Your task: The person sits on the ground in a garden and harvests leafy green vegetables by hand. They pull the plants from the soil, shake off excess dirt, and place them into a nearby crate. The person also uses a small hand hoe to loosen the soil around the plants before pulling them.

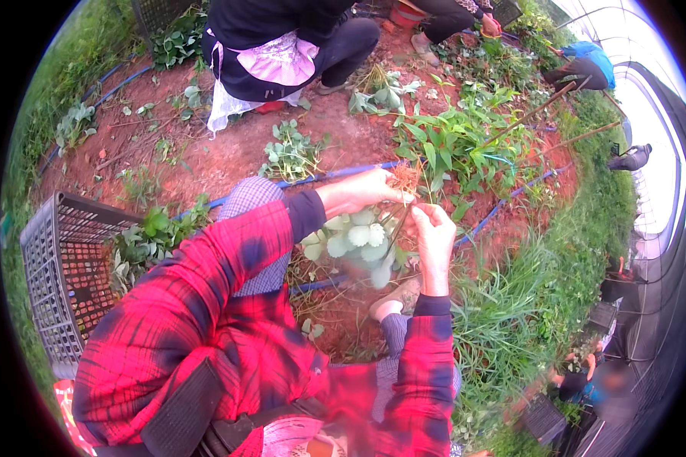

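Note:
My left hand (365,193) grips a bunch of leafy seedlings, probably strawberry plants, close to their base. Their reddish-brown roots (405,176) stick up past my fingers. Pale green toothed leaves (361,239) hang below the hand, over the soil. Just right of it, my right hand (435,228) has thumb and forefinger pinched together at the thin stems (399,224) of the same bunch. The exact part between those fingertips is too small to make out.
A black plastic crate (63,274) with leafy plants (148,243) beside it stands at left. Blue irrigation hose (343,172) crosses the red soil ahead. Loose seedlings (290,151) lie there. A crouching person (280,51) works in front; wooden sticks (526,119) slant at right.

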The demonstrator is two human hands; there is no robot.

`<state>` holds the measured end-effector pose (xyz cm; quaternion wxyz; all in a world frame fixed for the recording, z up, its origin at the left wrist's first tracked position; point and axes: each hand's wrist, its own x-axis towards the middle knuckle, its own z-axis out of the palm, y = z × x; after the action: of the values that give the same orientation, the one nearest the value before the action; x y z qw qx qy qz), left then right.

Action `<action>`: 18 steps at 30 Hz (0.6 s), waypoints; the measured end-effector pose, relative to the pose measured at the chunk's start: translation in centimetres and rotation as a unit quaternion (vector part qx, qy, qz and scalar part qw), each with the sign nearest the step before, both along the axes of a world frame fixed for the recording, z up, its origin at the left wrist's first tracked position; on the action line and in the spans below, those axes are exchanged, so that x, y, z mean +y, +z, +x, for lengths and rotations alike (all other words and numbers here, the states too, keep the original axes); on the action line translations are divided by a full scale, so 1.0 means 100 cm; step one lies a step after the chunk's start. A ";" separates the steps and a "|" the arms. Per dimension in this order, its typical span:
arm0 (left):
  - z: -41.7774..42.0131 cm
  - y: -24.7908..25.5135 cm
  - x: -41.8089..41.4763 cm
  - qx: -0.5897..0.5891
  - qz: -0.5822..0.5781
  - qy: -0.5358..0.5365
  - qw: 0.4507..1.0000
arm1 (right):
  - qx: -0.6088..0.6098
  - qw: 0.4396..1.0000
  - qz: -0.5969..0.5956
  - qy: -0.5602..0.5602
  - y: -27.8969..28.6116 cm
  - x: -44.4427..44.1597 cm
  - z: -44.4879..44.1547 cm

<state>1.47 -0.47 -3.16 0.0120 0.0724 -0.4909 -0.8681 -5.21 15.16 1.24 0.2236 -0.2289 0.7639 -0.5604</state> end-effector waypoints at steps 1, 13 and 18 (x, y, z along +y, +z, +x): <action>0.003 0.008 0.000 -0.003 -0.007 -0.013 1.000 | 0.005 1.000 0.015 -0.023 0.001 0.001 -0.001; 0.013 -0.007 -0.005 -0.052 -0.120 -0.095 0.987 | -0.102 0.993 0.027 0.044 0.004 0.008 -0.001; 0.018 0.016 -0.013 0.078 0.124 -0.053 0.988 | -0.030 0.991 0.119 -0.045 0.002 0.042 -0.025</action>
<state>3.30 -1.81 -1.57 -0.0051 -0.0210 -0.3805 -0.9245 -7.72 19.34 1.45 0.2462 -0.1492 0.8280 -0.4813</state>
